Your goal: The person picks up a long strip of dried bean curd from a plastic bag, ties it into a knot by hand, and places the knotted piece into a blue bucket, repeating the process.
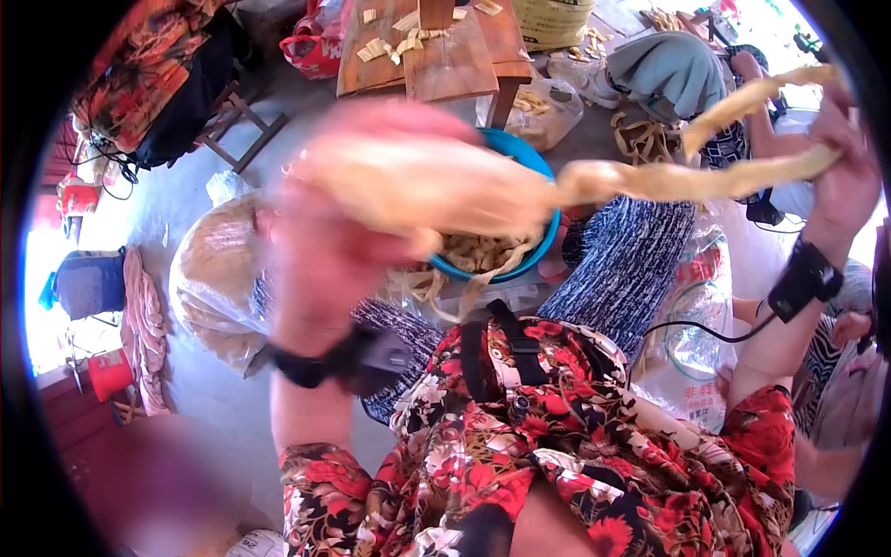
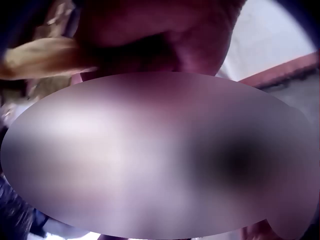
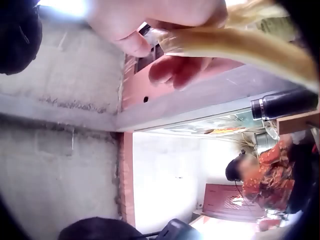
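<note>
My left hand (image 1: 320, 251), blurred in the head view, holds a thick bundle of pale tan strips (image 1: 445, 190) above a blue basin (image 1: 553, 232). From this bundle a long, soft, ribbon-like strip (image 1: 687, 183) stretches right to my raised right hand (image 1: 845, 153). In the right wrist view my right fingers (image 3: 136, 44) pinch the strip (image 3: 215, 42) near the thumb. A second length (image 1: 752, 104) slants down from that hand. More strips (image 1: 483, 252) lie in the basin. The left wrist view shows a strip (image 2: 45, 57) beside the shadowed left hand (image 2: 155, 35).
A wooden bench (image 1: 450, 65) with short pale pieces stands ahead. A clear bag (image 1: 543, 111) sits beside it. Left of my knees is a big plastic-wrapped bundle (image 1: 218, 278). Other people sit at the right, one with a grey cloth (image 1: 664, 70) over the lap.
</note>
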A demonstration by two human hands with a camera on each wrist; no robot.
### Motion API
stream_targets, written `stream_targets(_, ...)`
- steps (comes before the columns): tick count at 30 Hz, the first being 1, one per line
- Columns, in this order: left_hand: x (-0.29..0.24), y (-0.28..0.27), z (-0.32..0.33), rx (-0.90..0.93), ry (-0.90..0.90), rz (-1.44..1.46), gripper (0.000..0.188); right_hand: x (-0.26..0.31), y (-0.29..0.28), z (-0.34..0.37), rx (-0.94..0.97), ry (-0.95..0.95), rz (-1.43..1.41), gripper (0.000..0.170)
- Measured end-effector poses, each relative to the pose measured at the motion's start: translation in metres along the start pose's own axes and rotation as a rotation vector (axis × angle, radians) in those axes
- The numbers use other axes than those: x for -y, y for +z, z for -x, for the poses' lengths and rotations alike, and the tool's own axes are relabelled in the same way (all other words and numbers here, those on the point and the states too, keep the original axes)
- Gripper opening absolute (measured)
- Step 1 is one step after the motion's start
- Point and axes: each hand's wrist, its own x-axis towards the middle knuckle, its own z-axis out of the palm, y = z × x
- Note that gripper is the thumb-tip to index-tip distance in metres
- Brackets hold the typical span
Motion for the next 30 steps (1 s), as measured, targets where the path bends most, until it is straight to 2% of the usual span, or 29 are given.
stream_targets(2, -0.039, -0.031, -0.006, 0.006, 0.309, 0.235, 0.04, -0.016, -0.01, -0.002, 0.009, 0.091, -0.133, 0.044)
stream_targets(3, -0.06, -0.039, -0.003, -0.077, 0.432, 0.183, 0.041, -0.027, -0.015, -0.001, 0.066, 0.117, -0.221, 0.044)
stream_targets(4, -0.077, -0.061, -0.01, 0.025, 0.511, 0.194, 0.039, -0.035, -0.015, -0.001, 0.066, 0.155, -0.246, 0.044)
stream_targets(6, -0.085, -0.096, -0.006, -0.149, 0.43, 0.135, 0.035, -0.056, -0.007, 0.004, -0.085, 0.096, -0.007, 0.044)
stream_targets(8, -0.066, -0.1, -0.005, -0.447, 0.22, -0.426, 0.031, -0.085, 0.013, 0.014, -0.176, 0.029, 0.364, 0.044)
stream_targets(9, -0.049, -0.094, -0.004, -0.653, 0.073, -0.895, 0.029, -0.104, 0.032, 0.021, -0.204, -0.009, 0.582, 0.044)
stream_targets(11, 0.008, -0.111, 0.003, -0.484, 0.34, -1.508, 0.03, -0.132, 0.058, 0.031, -0.105, 0.105, 0.636, 0.044)
stream_targets(13, 0.011, -0.048, 0.01, -0.27, -0.172, -0.857, 0.033, -0.161, 0.067, 0.042, -0.037, 0.258, 0.554, 0.039)
stream_targets(15, 0.025, -0.013, 0.003, 0.114, -0.414, -0.431, 0.053, -0.2, 0.067, 0.047, 0.293, 0.247, 0.652, 0.034)
stream_targets(16, 0.031, 0.002, -0.002, 0.171, -0.385, -0.234, 0.056, -0.207, 0.077, 0.044, 0.379, 0.441, 0.711, 0.033)
stream_targets(17, 0.036, 0.015, -0.004, 0.225, -0.357, -0.043, 0.059, -0.214, 0.083, 0.045, 0.465, 0.634, 0.76, 0.033)
stream_targets(18, 0.034, 0.02, -0.012, 0.127, -0.458, -0.128, 0.054, -0.226, 0.084, 0.047, 0.511, 0.595, 0.755, 0.033)
stream_targets(19, 0.034, 0.02, -0.018, -0.043, -0.545, 0.018, 0.046, -0.238, 0.083, 0.049, 0.553, 0.557, 0.75, 0.034)
stream_targets(20, 0.03, 0.015, -0.018, -0.099, -0.504, 0.046, 0.043, -0.245, 0.083, 0.051, 0.575, 0.628, 0.808, 0.036)
stream_targets(22, 0.021, 0.002, -0.016, -0.175, -0.436, 0.139, 0.04, -0.252, 0.082, 0.056, 0.651, 0.639, 0.797, 0.038)
stream_targets(24, 0.014, -0.008, -0.015, -0.161, -0.394, 0.232, 0.036, -0.268, 0.077, 0.065, 0.737, 0.605, 0.799, 0.038)
stream_targets(25, 0.012, -0.012, -0.017, -0.161, -0.369, 0.28, 0.036, -0.273, 0.078, 0.067, 0.828, 0.609, 0.83, 0.037)
stream_targets(27, 0.004, -0.009, -0.023, -0.337, -0.254, 0.224, 0.035, -0.28, 0.081, 0.071, 1.011, 0.606, 0.901, 0.036)
stream_targets(28, 0.001, -0.017, -0.026, -0.321, -0.224, 0.206, 0.033, -0.294, 0.078, 0.082, 1.071, 0.525, 0.939, 0.036)
stream_targets(30, -0.009, -0.024, -0.029, -0.316, -0.153, 0.128, 0.028, -0.298, 0.074, 0.083, 0.981, 0.588, 0.877, 0.036)
